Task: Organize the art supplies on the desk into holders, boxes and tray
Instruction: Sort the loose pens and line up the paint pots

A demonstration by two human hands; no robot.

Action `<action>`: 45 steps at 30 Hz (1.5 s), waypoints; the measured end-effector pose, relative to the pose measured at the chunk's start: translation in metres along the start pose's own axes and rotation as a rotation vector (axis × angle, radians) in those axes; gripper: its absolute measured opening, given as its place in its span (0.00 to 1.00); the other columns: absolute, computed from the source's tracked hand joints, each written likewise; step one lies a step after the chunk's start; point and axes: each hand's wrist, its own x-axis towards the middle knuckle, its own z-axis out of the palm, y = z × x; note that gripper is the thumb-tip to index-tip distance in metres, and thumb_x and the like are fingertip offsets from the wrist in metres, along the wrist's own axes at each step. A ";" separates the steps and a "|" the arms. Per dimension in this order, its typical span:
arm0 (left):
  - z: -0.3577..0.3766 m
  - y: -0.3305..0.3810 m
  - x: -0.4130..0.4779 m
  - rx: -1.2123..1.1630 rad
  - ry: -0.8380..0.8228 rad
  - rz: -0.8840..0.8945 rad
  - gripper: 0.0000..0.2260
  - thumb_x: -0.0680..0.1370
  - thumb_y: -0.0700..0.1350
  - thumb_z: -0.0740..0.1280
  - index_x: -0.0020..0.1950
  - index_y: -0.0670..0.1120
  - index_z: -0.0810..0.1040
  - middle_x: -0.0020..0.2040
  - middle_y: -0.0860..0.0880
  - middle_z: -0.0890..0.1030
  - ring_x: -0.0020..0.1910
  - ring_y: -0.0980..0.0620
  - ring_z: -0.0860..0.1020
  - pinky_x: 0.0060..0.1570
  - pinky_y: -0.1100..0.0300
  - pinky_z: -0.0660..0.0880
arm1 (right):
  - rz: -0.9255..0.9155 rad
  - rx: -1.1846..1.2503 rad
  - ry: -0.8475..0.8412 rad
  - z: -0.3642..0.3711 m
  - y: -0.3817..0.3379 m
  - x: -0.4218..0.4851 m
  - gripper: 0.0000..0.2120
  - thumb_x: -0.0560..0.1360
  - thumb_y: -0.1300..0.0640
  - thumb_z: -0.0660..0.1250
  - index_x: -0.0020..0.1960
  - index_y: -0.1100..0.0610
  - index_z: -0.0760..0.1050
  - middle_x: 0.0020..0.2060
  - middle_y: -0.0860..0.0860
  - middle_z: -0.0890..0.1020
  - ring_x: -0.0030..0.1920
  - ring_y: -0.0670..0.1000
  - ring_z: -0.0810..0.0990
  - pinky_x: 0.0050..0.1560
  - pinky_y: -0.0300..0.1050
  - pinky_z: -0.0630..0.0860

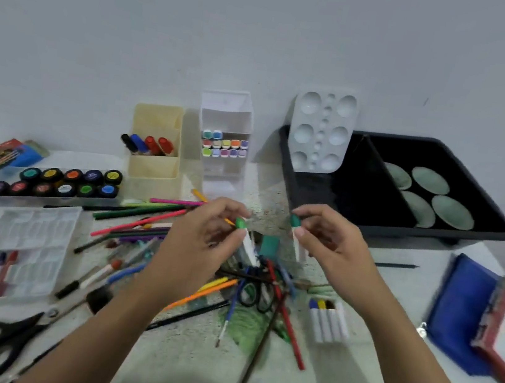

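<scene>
Over the cluttered desk (180,369), the left hand (201,242) pinches a light-green-capped marker (241,224), while at its three o'clock the right hand (331,244) pinches a teal-capped marker (295,221).

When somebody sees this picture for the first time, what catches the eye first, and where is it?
The two hands at the centre: the left hand pinches a green-capped marker and the right hand a teal-capped marker, above a tangled pile of pencils and brushes. Then the black tray at the back right, with a white palette standing in it, and the colourful paint pots at the left.
</scene>
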 end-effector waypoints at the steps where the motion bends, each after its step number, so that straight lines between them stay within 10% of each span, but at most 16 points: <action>1: 0.016 0.001 -0.002 -0.023 0.001 -0.023 0.10 0.79 0.37 0.69 0.55 0.51 0.80 0.49 0.46 0.80 0.44 0.47 0.82 0.49 0.43 0.77 | 0.004 -0.010 -0.011 -0.013 0.005 -0.007 0.09 0.80 0.59 0.69 0.56 0.47 0.79 0.40 0.50 0.78 0.43 0.54 0.79 0.46 0.52 0.76; 6: 0.087 0.000 -0.010 0.032 -0.063 -0.101 0.08 0.79 0.42 0.71 0.55 0.53 0.81 0.45 0.49 0.81 0.44 0.44 0.81 0.48 0.43 0.78 | 0.058 -0.038 -0.073 -0.060 0.035 -0.032 0.09 0.80 0.59 0.69 0.56 0.47 0.79 0.38 0.48 0.78 0.41 0.53 0.78 0.42 0.41 0.73; 16: 0.153 0.004 -0.027 0.135 -0.067 -0.255 0.06 0.74 0.46 0.76 0.49 0.52 0.85 0.40 0.52 0.84 0.39 0.53 0.84 0.45 0.51 0.82 | 0.122 -0.072 -0.102 -0.106 0.070 -0.065 0.08 0.77 0.60 0.72 0.53 0.50 0.79 0.39 0.50 0.80 0.39 0.55 0.80 0.41 0.49 0.79; 19: 0.161 0.003 -0.027 0.207 -0.057 -0.234 0.07 0.74 0.47 0.77 0.50 0.53 0.85 0.40 0.52 0.84 0.38 0.56 0.83 0.43 0.61 0.81 | 0.178 -0.045 -0.111 -0.111 0.075 -0.070 0.08 0.76 0.60 0.73 0.52 0.50 0.79 0.37 0.51 0.80 0.39 0.60 0.80 0.43 0.62 0.80; 30: 0.205 -0.004 -0.004 0.387 -0.153 -0.098 0.15 0.75 0.49 0.75 0.61 0.48 0.84 0.49 0.52 0.81 0.43 0.61 0.81 0.47 0.72 0.76 | 0.240 -0.315 -0.155 -0.122 0.085 -0.071 0.07 0.75 0.61 0.73 0.47 0.50 0.78 0.33 0.50 0.83 0.31 0.50 0.82 0.35 0.43 0.80; 45: 0.201 -0.020 -0.013 0.557 -0.186 0.033 0.18 0.74 0.56 0.75 0.59 0.48 0.85 0.52 0.56 0.77 0.51 0.62 0.73 0.52 0.76 0.67 | 0.305 -0.191 -0.134 -0.113 0.097 -0.073 0.09 0.71 0.61 0.78 0.43 0.48 0.82 0.34 0.49 0.84 0.36 0.50 0.85 0.41 0.51 0.84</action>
